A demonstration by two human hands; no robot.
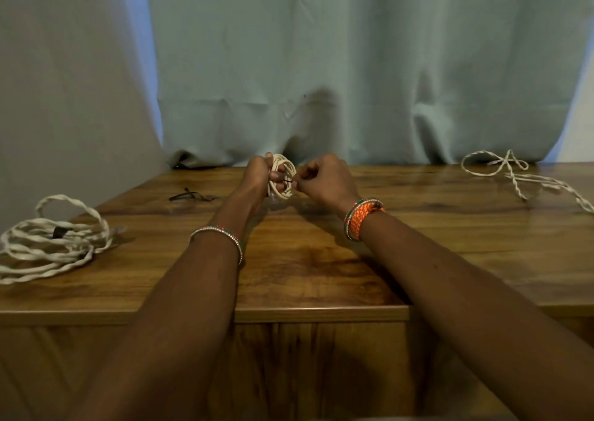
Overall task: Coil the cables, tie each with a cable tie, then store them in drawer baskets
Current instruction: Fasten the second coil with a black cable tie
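At the far left of the wooden tabletop (pixel 308 259) lies a large coil of twisted white cable (pixel 51 243), already bound by a dark tie (pixel 61 232) near its middle; part of the coil runs off the left edge of the view. Further back and a little to the right, a small bunch of loose black cable ties (pixel 189 195) rests on the wood, well apart from the big coil.

In the centre, the left hand (pixel 258 176) grips a small cream coiled cable (pixel 284 176), fingers curled round its loops and holding it upright just above the table. Just beside it, the right hand (pixel 324 179) pinches the end of a thin black cable tie (pixel 288 181) between thumb and fingertips; the tie reaches across to the coil, though whether it already passes round the loops is hard to tell from here. Both wrists carry bangles, the right one also an orange band (pixel 363 218).

At the far right, an uncoiled twisted white cable (pixel 514 173) sprawls in loose loops on the table, trailing off the right edge. A pale curtain (pixel 353 66) hangs behind.
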